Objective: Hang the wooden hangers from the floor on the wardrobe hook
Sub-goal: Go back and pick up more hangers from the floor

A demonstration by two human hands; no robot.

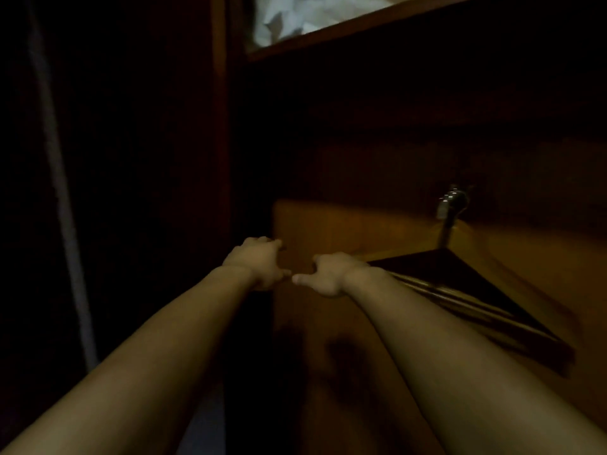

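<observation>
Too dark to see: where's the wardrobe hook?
Head view, right side: the wardrobe hook sits above the wooden hangers, up-right of the right hand.

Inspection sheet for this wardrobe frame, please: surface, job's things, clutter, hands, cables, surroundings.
Surface: brown wooden wardrobe panel, dimly lit.
Job's things: dark triangular wooden hangers hang tilted and blurred from the silver metal hook.
Clutter: white crumpled material on the upper shelf.
Hands: left hand curled at the panel's left edge; right hand at the hangers' left tip; grips unclear.
Cables: nothing seen.
Surroundings: dark; pale vertical strip at left.
</observation>
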